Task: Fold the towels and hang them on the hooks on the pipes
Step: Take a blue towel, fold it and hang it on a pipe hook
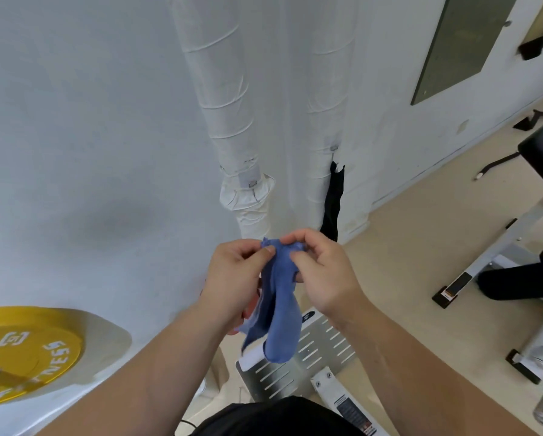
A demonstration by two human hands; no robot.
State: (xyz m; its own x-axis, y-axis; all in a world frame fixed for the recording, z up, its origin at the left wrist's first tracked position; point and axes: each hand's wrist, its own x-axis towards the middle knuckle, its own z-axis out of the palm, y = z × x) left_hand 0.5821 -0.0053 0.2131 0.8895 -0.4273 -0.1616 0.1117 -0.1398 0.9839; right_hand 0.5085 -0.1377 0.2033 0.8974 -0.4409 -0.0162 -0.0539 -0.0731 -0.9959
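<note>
A blue towel (279,313) hangs folded lengthwise from both my hands in front of the wall. My left hand (232,278) pinches its top left corner, and my right hand (320,272) pinches the top right edge. Something reddish (251,306) shows behind the towel under my left hand; I cannot tell what it is. Two white wrapped pipes run up the wall: the left pipe (229,121) carries a small hook (252,184), the right pipe (326,89) has a hook (333,148). A black towel (333,202) hangs just below the right hook.
A yellow weight plate (28,350) on a bar sits at lower left. A perforated metal footplate (311,354) lies below the towel. A white-framed bench with black pads (540,158) stands at right on the beige floor. A grey panel (458,48) is mounted upper right.
</note>
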